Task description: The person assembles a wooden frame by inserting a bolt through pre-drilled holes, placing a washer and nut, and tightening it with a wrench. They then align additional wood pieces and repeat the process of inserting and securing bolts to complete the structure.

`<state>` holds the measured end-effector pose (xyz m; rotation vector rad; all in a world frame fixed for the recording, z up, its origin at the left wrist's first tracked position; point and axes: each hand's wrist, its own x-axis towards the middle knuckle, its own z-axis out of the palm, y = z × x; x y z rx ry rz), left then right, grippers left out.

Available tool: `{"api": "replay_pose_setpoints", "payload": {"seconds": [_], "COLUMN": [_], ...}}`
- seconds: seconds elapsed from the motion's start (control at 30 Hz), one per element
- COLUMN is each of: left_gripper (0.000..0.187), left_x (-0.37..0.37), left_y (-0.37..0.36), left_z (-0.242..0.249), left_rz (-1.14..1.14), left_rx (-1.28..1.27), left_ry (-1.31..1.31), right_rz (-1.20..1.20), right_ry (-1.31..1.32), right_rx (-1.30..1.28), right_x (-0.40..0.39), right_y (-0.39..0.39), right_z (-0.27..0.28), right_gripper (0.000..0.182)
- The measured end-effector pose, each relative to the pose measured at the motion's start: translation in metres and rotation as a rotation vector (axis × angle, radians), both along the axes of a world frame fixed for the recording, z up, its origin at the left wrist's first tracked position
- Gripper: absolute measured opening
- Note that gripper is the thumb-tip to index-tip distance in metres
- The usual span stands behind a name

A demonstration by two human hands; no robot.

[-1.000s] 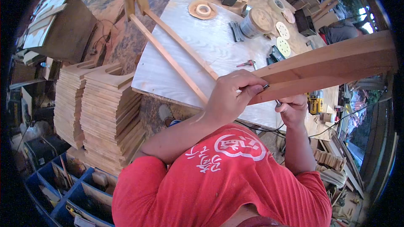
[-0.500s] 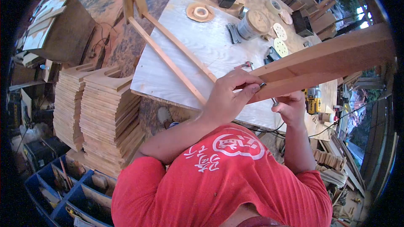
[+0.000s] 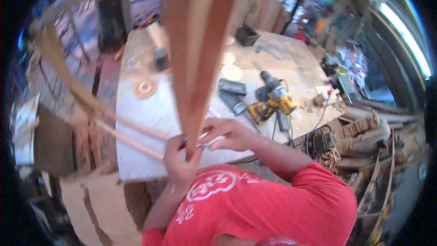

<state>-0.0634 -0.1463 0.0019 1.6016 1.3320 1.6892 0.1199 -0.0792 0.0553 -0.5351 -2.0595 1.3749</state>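
A long reddish-brown wooden beam (image 3: 210, 52) rises away from me over the workbench, its near end between my hands. My left hand (image 3: 182, 161) is closed around that near end, with fingers and thumb on either side of the wood. Beside it, my right hand (image 3: 231, 135) is bent towards the same end. A small shiny metal piece (image 3: 205, 145) shows between its fingertips, close to the beam; blur hides its exact kind. Two thin wooden strips (image 3: 129, 130) run across the bench at the left, their ends near my left hand.
On the workbench (image 3: 141, 159) lie a yellow and black cordless drill (image 3: 273, 100), pale sanding discs (image 3: 232, 72), a ring of tape (image 3: 144, 89) and a dark box (image 3: 247, 36). Stacked wooden pieces (image 3: 109, 207) stand at lower left. Timber scraps (image 3: 362, 125) fill the right side.
The beam has swung from pointing right to pointing straight away from me. Both hands have moved left in view with its end, and my head view has turned right, showing the whole drill.
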Motion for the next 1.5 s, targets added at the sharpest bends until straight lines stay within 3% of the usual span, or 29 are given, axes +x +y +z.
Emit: {"api": "replay_pose_setpoints", "payload": {"seconds": [0.17,0.23,0.27,0.33,0.37,0.4,0.47,0.53,0.6,0.73,0.8,1.07,1.1,1.13,1.17,1.2,1.27,1.33,1.5], "left_gripper": [0.036,0.036,0.036,0.037,0.037,0.038,0.039,0.037,0.036,0.034,0.033,0.040,0.036,0.031,0.031,0.030,0.030,0.030,0.035], "left_x": [0.009,0.012,0.011,0.009,0.008,0.006,0.006,0.005,0.001,-0.007,-0.008,-0.019,-0.017,-0.016,-0.015,-0.014,-0.015,-0.017,-0.022], "left_y": [-0.005,-0.009,-0.010,-0.011,-0.012,-0.013,-0.016,-0.023,-0.032,-0.044,-0.045,-0.047,-0.044,-0.044,-0.043,-0.040,-0.039,-0.037,-0.039], "left_z": [0.006,0.007,0.006,0.003,0.000,-0.003,-0.004,-0.001,0.000,0.001,0.002,-0.005,-0.003,-0.001,0.004,0.008,0.013,0.014,0.020], "left_rz": [0.031,0.057,0.049,0.061,0.065,0.067,0.076,0.128,0.147,0.140,0.142,0.137,0.122,0.121,0.131,0.141,0.154,0.116,0.078], "left_rx": [0.026,-0.042,-0.036,-0.077,-0.073,-0.087,-0.096,-0.094,-0.106,-0.112,-0.096,-0.106,-0.081,-0.062,-0.084,-0.100,-0.133,-0.116,-0.110], "left_ry": [-0.067,-0.149,-0.134,-0.152,-0.143,-0.158,-0.168,-0.123,-0.113,-0.077,-0.083,-0.159,-0.115,-0.074,-0.074,-0.078,-0.014,0.007,0.063], "right_rz": [0.088,-0.032,-0.037,0.001,0.073,0.077,0.381,0.452,0.716,0.779,0.831,0.860,0.856,0.839,0.809,0.817,0.810,0.743,0.697], "right_ry": [0.105,0.172,0.187,0.156,0.087,0.098,-0.065,-0.093,-0.159,-0.171,-0.030,-0.199,-0.218,-0.282,-0.273,-0.313,-0.323,-0.343,-0.394], "right_rx": [-0.008,-0.262,-0.255,-0.074,-0.016,-0.013,0.086,0.086,-0.155,-0.157,-0.265,-0.048,-0.017,-0.143,-0.023,-0.005,-0.088,0.014,0.038], "right_x": [0.002,-0.007,-0.012,-0.021,-0.023,-0.027,-0.038,-0.051,-0.063,-0.070,-0.074,-0.083,-0.080,-0.075,-0.074,-0.075,-0.074,-0.073,-0.071], "right_y": [0.015,0.025,0.028,0.033,0.041,0.045,0.055,0.068,0.076,0.068,0.068,0.083,0.085,0.084,0.086,0.092,0.090,0.090,0.093], "right_z": [-0.020,-0.035,-0.033,-0.028,-0.032,-0.034,-0.038,-0.046,-0.050,-0.043,-0.053,-0.038,-0.038,-0.031,-0.029,-0.037,-0.031,-0.031,-0.028], "right_gripper": [0.024,0.033,0.033,0.050,0.058,0.058,0.057,0.053,0.051,0.041,0.039,0.030,0.029,0.026,0.024,0.033,0.027,0.025,0.032]}}
